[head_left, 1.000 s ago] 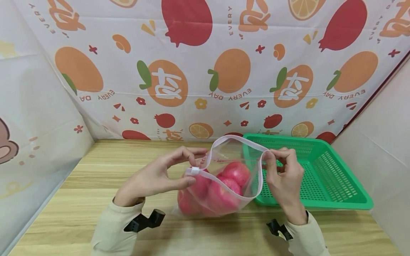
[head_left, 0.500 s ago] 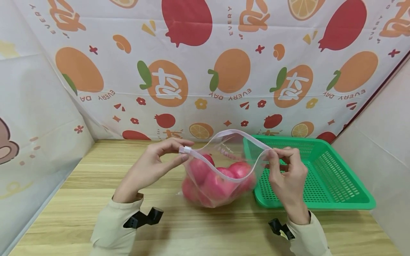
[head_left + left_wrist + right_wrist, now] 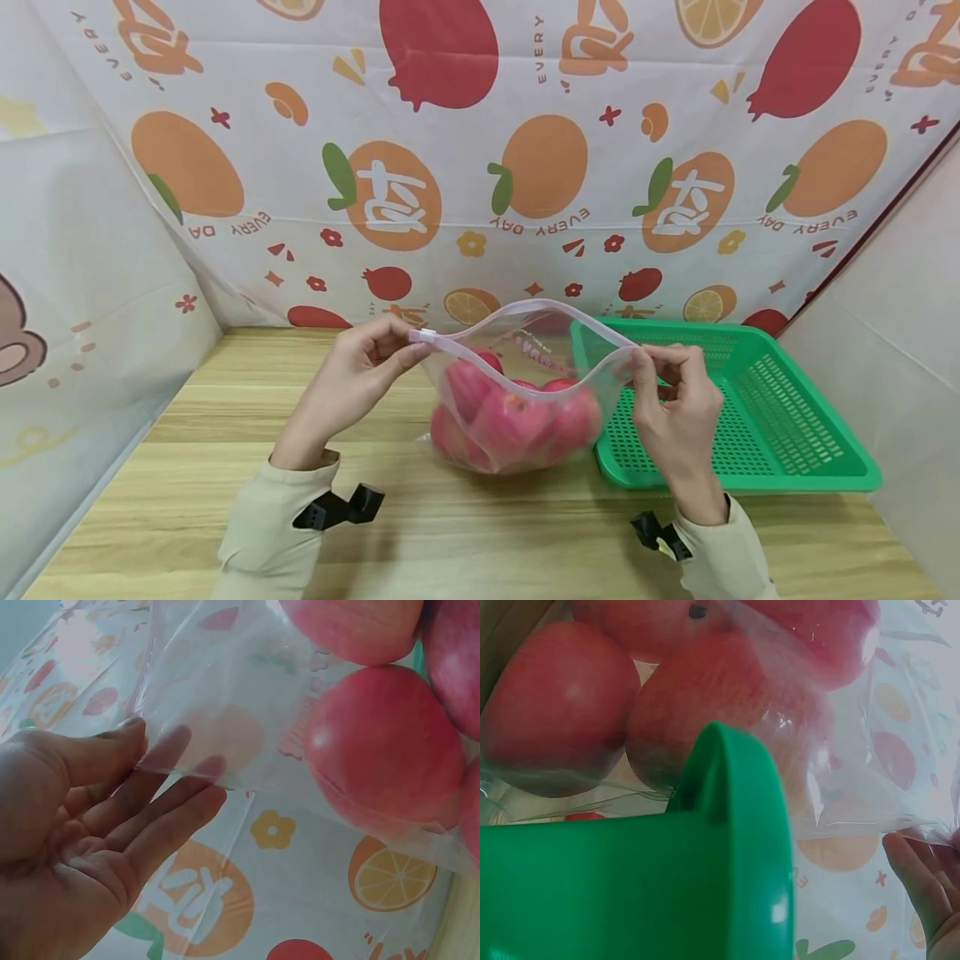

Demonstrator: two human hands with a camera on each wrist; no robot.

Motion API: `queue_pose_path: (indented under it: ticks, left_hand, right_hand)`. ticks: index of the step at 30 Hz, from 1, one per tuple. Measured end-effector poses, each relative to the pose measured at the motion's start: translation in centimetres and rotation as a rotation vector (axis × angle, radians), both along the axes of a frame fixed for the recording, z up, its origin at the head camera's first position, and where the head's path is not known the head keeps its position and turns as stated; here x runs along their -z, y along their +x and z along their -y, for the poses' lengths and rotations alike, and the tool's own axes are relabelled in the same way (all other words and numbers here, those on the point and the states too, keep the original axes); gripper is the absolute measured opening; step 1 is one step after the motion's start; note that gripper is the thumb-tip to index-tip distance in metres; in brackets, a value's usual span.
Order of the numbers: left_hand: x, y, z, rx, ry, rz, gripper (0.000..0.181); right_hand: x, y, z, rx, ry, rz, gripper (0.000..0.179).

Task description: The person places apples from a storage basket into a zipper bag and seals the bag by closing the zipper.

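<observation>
A clear zip bag [image 3: 551,350] with a pale pink zip edge stands on the table, its mouth spread partway. Several red apples [image 3: 517,421] lie in its lower part, and they show close up through the film in both wrist views. My left hand [image 3: 348,375] pinches the bag's left top corner beside the white slider [image 3: 426,335]. In the left wrist view, the lower fingers [image 3: 176,825] of that hand extend along the film. The opposite top corner is pinched between thumb and forefinger of my right hand [image 3: 678,408].
A green perforated basket [image 3: 817,417] stands right of the bag, behind my right hand; its rim [image 3: 757,825] looms close in the right wrist view. A fruit-print cloth [image 3: 465,167] rises behind the wooden table [image 3: 240,375]. Pale walls flank both sides.
The left hand has moved up and left, from hovering near the slider to gripping that corner. The bag's mouth is drawn wider and flatter. The right hand has barely shifted.
</observation>
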State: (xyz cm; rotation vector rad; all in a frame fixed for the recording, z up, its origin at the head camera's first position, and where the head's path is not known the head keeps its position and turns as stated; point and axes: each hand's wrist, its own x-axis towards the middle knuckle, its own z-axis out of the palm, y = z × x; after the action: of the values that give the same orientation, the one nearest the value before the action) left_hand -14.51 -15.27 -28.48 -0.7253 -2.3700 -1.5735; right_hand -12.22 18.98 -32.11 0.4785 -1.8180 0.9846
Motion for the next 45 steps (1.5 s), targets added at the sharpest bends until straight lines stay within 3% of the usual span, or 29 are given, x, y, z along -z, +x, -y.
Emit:
queue_pose_path:
  ticks: [3,11,17,26,30,39,45]
  left_hand:
    - [0.0,0.0,-0.1,-0.017,0.012,-0.004,0.007]
    - [-0.3,0.2,-0.5,-0.013,0.105,0.067,0.008]
    - [-0.5,0.3,-0.7,-0.010,0.131,0.172,0.009]
    - [-0.7,0.6,-0.6,-0.076,0.072,0.322,0.024]
    - [-0.6,0.4,-0.5,-0.108,0.108,0.358,0.024]
    - [0.2,-0.6,-0.2,-0.130,0.252,0.302,0.023]
    - [1.2,-1.5,-0.7,-0.149,0.312,0.292,0.026]
  right_hand:
    - [0.0,0.1,0.0,-0.028,-0.017,0.010,0.019]
    - [-0.4,0.3,-0.3,-0.053,-0.023,0.014,0.018]
    - [-0.7,0.6,-0.4,-0.062,-0.028,0.041,0.017]
    - [-0.6,0.9,-0.3,-0.102,-0.013,0.154,0.017]
    - [-0.3,0.8,-0.2,-0.103,-0.040,0.207,0.018]
    - [0.4,-0.5,0.4,-0.045,-0.056,0.240,0.018]
    - [0.0,-1.3,0.2,0.014,0.000,0.277,0.014]
